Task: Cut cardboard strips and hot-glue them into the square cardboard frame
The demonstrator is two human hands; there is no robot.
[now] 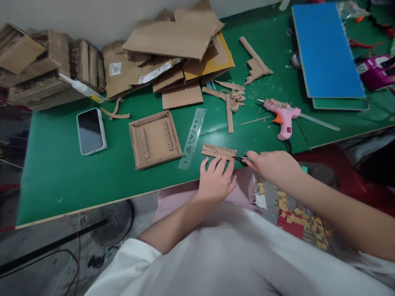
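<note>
Near the front edge of the table lies a small cardboard strip (219, 149) with one ridged, corrugated side facing up. My left hand (216, 176) rests on its near edge, fingers spread and pressing down. My right hand (271, 164) is closed around a thin dark cutting tool (240, 158), whose tip meets the strip's right end; its exact kind is hard to make out. To the left sits a shallow square cardboard tray (156, 127) with two toothed strips inside. A clear plastic ruler (193, 139) lies between tray and strip.
A pink glue gun (285, 117) with a glue stick lies to the right, near a blue folder (328, 51). A phone (91, 131) is at left. Stacked cardboard (173, 37) and a white glue bottle (82, 88) line the back. Scraps (237, 98) lie mid-table.
</note>
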